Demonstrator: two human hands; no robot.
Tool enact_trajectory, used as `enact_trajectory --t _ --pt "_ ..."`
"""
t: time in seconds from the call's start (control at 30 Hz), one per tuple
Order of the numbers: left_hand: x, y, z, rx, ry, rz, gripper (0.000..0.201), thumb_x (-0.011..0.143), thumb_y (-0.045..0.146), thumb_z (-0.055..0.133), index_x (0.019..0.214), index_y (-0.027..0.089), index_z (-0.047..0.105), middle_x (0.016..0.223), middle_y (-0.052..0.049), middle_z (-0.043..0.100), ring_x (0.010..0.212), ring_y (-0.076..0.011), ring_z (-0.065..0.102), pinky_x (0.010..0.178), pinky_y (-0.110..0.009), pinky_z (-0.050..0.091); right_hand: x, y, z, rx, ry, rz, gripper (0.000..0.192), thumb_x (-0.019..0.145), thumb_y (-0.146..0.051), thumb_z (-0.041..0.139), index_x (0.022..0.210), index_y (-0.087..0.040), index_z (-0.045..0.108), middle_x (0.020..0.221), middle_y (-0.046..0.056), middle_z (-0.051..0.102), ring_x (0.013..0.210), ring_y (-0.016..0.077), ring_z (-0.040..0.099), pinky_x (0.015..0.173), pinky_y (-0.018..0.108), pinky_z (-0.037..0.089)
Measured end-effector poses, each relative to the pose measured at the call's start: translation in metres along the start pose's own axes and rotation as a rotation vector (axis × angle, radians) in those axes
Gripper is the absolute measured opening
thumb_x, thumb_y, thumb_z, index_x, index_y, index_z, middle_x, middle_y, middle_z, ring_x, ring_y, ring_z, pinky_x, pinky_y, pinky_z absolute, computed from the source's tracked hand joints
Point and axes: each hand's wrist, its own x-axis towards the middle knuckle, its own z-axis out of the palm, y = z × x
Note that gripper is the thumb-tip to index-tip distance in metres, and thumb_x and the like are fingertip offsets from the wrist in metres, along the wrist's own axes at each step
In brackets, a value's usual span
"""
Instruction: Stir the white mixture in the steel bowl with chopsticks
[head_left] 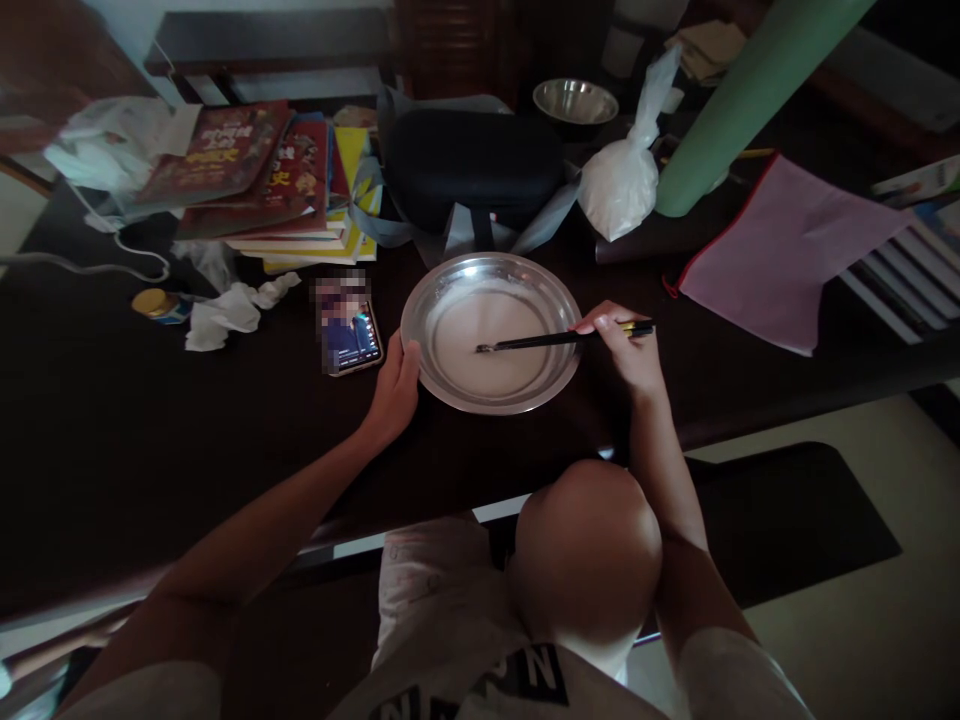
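Note:
A wide metal bowl stands on the dark table, holding a smooth whitish liquid. My left hand grips its left side, with the thumb on the rim. In my right hand is a pair of black chopsticks with gold-coloured ends. The hand is at the bowl's right edge, fingers closed round the upper part. The chopsticks reach across the rim, and their tips are in the liquid near the middle of the bowl. How deep they go I cannot tell.
Left of the bowl lies a lit phone, with crumpled tissue and a small yellow-lidded jar beyond. Behind are stacked books, a black case, a tied bag of white powder, another metal bowl and a pink pouch.

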Motion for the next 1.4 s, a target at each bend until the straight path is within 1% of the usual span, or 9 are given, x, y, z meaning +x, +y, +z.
enact_trajectory --t 0.17,0.33,0.47,0.63,0.8,0.93,1.1,1.27,1.4 --pt "-0.0005 0.0016 0.0002 -0.014 0.004 -0.015 0.074 0.101 0.083 0.041 0.136 0.022 0.065 0.137 -0.015 0.072 0.132 -0.0321 0.066 0.118 -0.049 0.052 0.0001 0.0029 -0.0024 0.014 0.126 0.018 0.048 0.090 -0.070 0.073 0.067 -0.028 0.076 0.066 -0.001 0.075 0.070 0.0202 0.077 0.078 0.037 0.063" --pt "-0.0001 -0.0014 0.0004 0.007 0.006 0.010 0.076 0.102 0.083 0.038 0.138 0.021 0.064 0.138 -0.014 0.072 0.132 -0.0312 0.066 0.117 -0.048 0.053 0.0003 0.0032 -0.0024 -0.019 0.016 0.005 0.048 0.087 -0.072 0.074 0.069 -0.027 0.077 0.076 0.001 0.080 0.079 0.0221 0.079 0.082 0.038 0.063" --pt "0.0002 -0.0034 -0.0001 0.014 -0.005 0.008 0.077 0.102 0.083 0.037 0.140 0.022 0.063 0.139 -0.015 0.072 0.133 -0.0314 0.066 0.118 -0.048 0.053 -0.0003 0.0020 -0.0030 0.006 0.117 0.032 0.049 0.089 -0.071 0.073 0.068 -0.027 0.075 0.068 -0.001 0.076 0.072 0.0212 0.078 0.079 0.038 0.063" --pt "0.0001 -0.0011 -0.0003 -0.004 -0.002 0.011 0.075 0.102 0.083 0.039 0.138 0.022 0.064 0.140 -0.015 0.072 0.132 -0.0317 0.066 0.118 -0.048 0.052 -0.0001 -0.0003 -0.0012 0.000 0.013 0.000 0.046 0.086 -0.072 0.076 0.072 -0.028 0.080 0.076 0.001 0.081 0.079 0.0225 0.080 0.081 0.038 0.064" --pt "0.0000 0.0001 0.0004 -0.001 0.004 -0.001 0.079 0.100 0.086 0.039 0.138 0.021 0.064 0.139 -0.016 0.072 0.133 -0.0330 0.066 0.118 -0.050 0.052 0.0002 0.0016 -0.0019 0.038 0.126 0.006 0.045 0.090 -0.068 0.075 0.069 -0.028 0.078 0.067 -0.001 0.076 0.071 0.0202 0.078 0.078 0.037 0.063" --pt "0.0003 -0.0017 0.0012 -0.012 0.015 -0.005 0.080 0.099 0.087 0.039 0.136 0.021 0.064 0.138 -0.016 0.072 0.131 -0.0332 0.067 0.118 -0.051 0.053 0.0005 0.0021 -0.0015 0.014 0.011 -0.023 0.043 0.089 -0.067 0.076 0.072 -0.028 0.081 0.075 0.001 0.080 0.075 0.0203 0.079 0.079 0.036 0.062" --pt "0.0005 -0.0041 0.0014 -0.014 0.006 0.003 0.078 0.100 0.085 0.040 0.137 0.021 0.064 0.139 -0.015 0.071 0.133 -0.0323 0.065 0.118 -0.050 0.052 -0.0005 0.0015 -0.0028 0.030 0.110 0.007 0.043 0.091 -0.066 0.074 0.071 -0.028 0.079 0.070 -0.001 0.077 0.072 0.0194 0.078 0.078 0.036 0.063" --pt "0.0006 -0.0037 0.0010 0.002 0.007 0.012 0.078 0.101 0.085 0.039 0.136 0.020 0.063 0.136 -0.015 0.073 0.129 -0.0314 0.067 0.116 -0.049 0.053 -0.0002 0.0017 -0.0019 0.003 0.009 -0.021 0.044 0.089 -0.068 0.075 0.072 -0.027 0.080 0.077 0.001 0.081 0.079 0.0208 0.079 0.080 0.036 0.063" --pt "0.0006 -0.0038 0.0006 0.022 -0.004 0.023 0.077 0.102 0.084 0.036 0.139 0.021 0.062 0.135 -0.014 0.072 0.129 -0.0313 0.066 0.115 -0.048 0.054 0.0004 0.0039 -0.0029 0.012 0.111 0.006 0.046 0.090 -0.069 0.074 0.070 -0.027 0.077 0.070 0.000 0.078 0.074 0.0203 0.079 0.080 0.037 0.063"
